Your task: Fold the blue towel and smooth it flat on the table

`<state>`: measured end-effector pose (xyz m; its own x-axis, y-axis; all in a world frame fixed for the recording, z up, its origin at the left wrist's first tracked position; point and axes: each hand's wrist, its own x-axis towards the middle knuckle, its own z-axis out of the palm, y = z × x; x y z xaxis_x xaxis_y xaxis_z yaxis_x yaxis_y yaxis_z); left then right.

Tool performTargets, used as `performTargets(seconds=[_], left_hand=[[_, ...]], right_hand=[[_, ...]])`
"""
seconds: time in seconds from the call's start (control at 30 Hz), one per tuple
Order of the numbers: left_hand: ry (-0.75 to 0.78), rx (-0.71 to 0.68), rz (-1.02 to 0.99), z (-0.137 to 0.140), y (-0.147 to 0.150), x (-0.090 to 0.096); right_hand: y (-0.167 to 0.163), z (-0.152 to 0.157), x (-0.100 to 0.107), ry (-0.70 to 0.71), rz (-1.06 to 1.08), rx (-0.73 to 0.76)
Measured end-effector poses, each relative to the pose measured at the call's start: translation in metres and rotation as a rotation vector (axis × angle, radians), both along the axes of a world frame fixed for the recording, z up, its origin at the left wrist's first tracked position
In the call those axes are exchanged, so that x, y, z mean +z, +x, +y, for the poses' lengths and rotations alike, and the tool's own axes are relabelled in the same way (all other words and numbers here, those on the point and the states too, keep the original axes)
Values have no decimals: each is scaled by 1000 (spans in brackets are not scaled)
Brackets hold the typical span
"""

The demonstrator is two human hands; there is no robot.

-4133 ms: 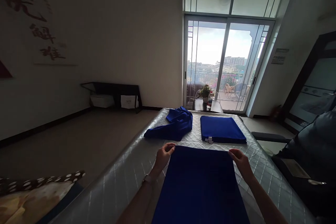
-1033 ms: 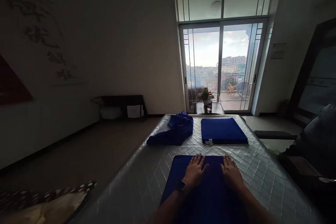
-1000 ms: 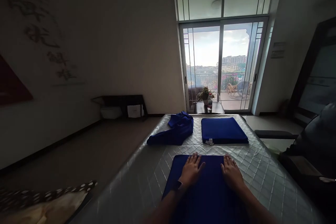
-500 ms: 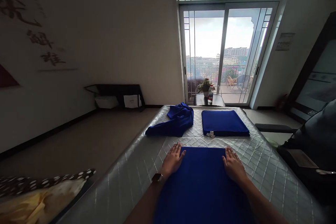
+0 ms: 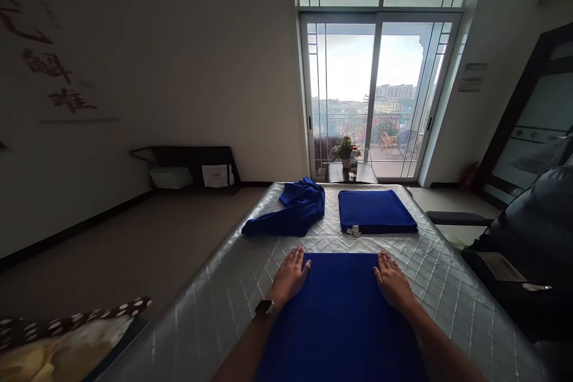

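Observation:
A blue cloth (image 5: 342, 316) lies flat on the silvery quilted table cover (image 5: 215, 304), its near end running out of view. My left hand (image 5: 290, 276) rests at its far left corner, fingers stretched forward and palm down. At the far right corner lies my right hand (image 5: 393, 277), flat in the same way, thumb on the cloth. Beyond them, to the right, sits a neat stack of folded blue cloth (image 5: 376, 210) with white tags at its front edge. A crumpled blue cloth (image 5: 295, 212) is heaped at the far left.
A small dark table (image 5: 336, 176) with a potted plant (image 5: 345, 150) and a bottle (image 5: 353, 162) stands behind, before the glass sliding door (image 5: 342, 71). A low black rack (image 5: 192, 158) is by the left wall. Dark seating (image 5: 532, 227) stands close on the right.
The view has shifted slightly, so the scene sits a little further left. Both hands keep their places at the far corners of the blue cloth.

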<state>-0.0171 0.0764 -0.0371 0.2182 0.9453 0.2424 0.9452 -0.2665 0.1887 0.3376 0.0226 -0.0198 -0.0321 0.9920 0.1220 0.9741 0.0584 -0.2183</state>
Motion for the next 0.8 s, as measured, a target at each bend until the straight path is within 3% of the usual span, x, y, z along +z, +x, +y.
performTargets(seconds=[0.8], left_hand=[[-2, 23, -3, -1, -3, -3]], right_hand=[[3, -2, 2, 30, 70, 84]])
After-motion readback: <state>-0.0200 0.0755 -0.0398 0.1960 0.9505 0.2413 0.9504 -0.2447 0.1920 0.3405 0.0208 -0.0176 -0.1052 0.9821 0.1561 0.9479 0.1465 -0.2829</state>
